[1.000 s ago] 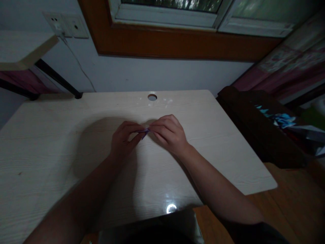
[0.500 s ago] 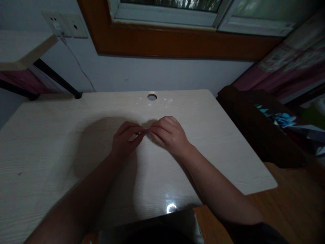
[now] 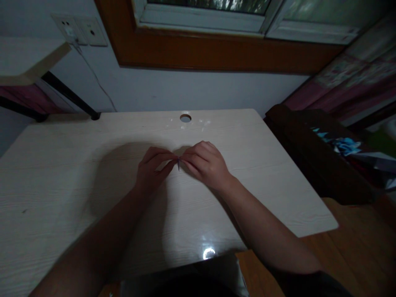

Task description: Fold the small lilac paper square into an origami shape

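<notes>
A small, thin purplish piece [image 3: 178,164] points down between the fingertips of both hands, seen almost edge-on as a narrow strip. What it is I cannot make out. My left hand [image 3: 154,165] pinches it from the left with thumb and fingers. From the right, my right hand [image 3: 206,163] pinches it too, and the fingertips of the two hands nearly meet. The fingers hide most of the piece. Both hands are over the pale wood-grain desk [image 3: 198,206], above its middle.
A round cable hole [image 3: 185,118] is near the desk's back edge. Black shelf legs [image 3: 71,95] stand at the back left, below a wall socket [image 3: 78,30] with a white cable [image 3: 95,78]. Dark brown furniture [image 3: 318,152] with cloth on it is at the right.
The purplish piece has turned between the fingertips: its lower part, earlier near the right fingers, now shows as a narrow strip pointing down. My hands have hardly moved.
</notes>
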Demonstrator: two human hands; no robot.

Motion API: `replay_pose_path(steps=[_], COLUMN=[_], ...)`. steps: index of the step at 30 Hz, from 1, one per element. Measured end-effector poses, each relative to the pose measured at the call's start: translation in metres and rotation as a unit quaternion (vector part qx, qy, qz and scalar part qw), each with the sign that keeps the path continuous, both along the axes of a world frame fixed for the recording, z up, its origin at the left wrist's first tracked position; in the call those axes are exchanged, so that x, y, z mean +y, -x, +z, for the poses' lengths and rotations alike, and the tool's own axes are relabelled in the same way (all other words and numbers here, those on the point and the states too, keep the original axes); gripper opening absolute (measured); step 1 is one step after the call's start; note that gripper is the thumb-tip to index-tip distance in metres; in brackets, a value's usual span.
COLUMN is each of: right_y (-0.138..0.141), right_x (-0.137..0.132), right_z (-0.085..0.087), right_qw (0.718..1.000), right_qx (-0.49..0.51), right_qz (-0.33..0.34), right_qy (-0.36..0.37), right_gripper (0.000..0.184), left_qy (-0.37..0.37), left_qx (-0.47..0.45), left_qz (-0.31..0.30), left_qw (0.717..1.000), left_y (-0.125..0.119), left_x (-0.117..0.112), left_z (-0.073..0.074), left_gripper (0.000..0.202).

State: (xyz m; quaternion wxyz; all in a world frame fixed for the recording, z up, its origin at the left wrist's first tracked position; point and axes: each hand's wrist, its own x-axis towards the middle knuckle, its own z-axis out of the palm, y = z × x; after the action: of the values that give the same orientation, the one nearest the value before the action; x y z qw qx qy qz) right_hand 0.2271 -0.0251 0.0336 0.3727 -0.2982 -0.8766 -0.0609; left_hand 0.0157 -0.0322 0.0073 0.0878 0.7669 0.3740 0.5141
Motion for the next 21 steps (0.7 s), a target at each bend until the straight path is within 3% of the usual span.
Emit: replay_pose_path(steps=[7,15,21], right_y=[-0.001,0.000,0.001], right_x=[0.000,-0.001,-0.001], right_z=[-0.005,-0.007,-0.011], right_qw=[1.000,0.994,0.989], right_qx=[0.018,0.101,0.141], right_qz=[0.005,0.032,0.035], right_qy=[0.009,0.000,-0.030], right_gripper=[0.008,0.014,0.020], left_qy=[-0.015,-0.025,0.071], left_qx=[0.005,-0.035,-0.147], left_qz=[-0.018,-0.020,-0.039], left_qw=[1.000,0.999,0.986], left_y=[0.003,0.003,0.003], left_x=[0.000,-0.003,-0.004], left_z=[-0.003,0.003,-0.001], left_gripper=[0.012,0.009,0.016])
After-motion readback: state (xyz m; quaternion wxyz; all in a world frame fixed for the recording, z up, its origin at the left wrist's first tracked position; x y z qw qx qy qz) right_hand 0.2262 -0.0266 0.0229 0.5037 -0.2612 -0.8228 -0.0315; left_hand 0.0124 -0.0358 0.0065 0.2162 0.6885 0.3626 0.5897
